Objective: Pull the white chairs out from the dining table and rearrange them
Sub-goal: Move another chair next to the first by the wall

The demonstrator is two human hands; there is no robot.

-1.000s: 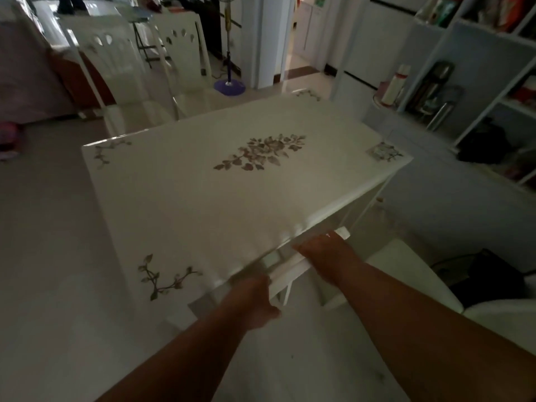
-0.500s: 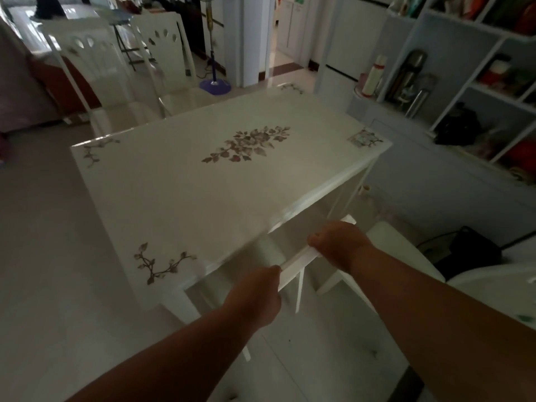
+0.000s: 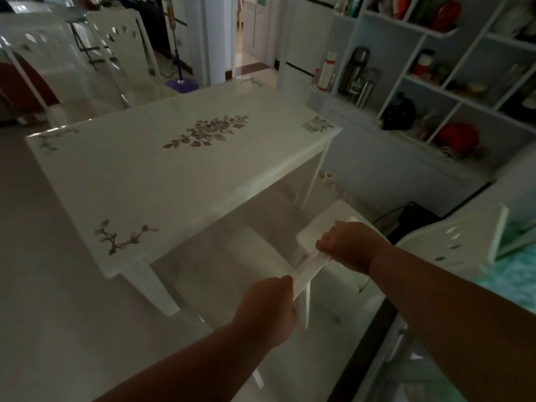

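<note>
Both hands grip the top rail of a white chair (image 3: pixel 311 264) at the near long edge of the white bench (image 3: pixel 150 181). The left hand (image 3: pixel 265 307) is curled shut around the rail's left end, knuckles up. The right hand (image 3: pixel 349 246) is closed over the rail's right end, its fingers (image 3: pixel 324 246) wrapped down over the far side. The rail runs on a slant between the two hands, and the chair's seat (image 3: pixel 327 219) shows beyond the right hand, near the bench's near right leg (image 3: pixel 311 181), mostly out from under the top. The bench top carries a floral print at its centre and smaller sprigs at the corners. Two more white chairs (image 3: pixel 87 62) with cut-out backs stand along the far long edge. Another white chair back (image 3: pixel 452 242) stands just to the right of the right forearm. A white shelving unit (image 3: pixel 435 68) stands beyond the bench's right end, holding flasks and bottles.
</note>
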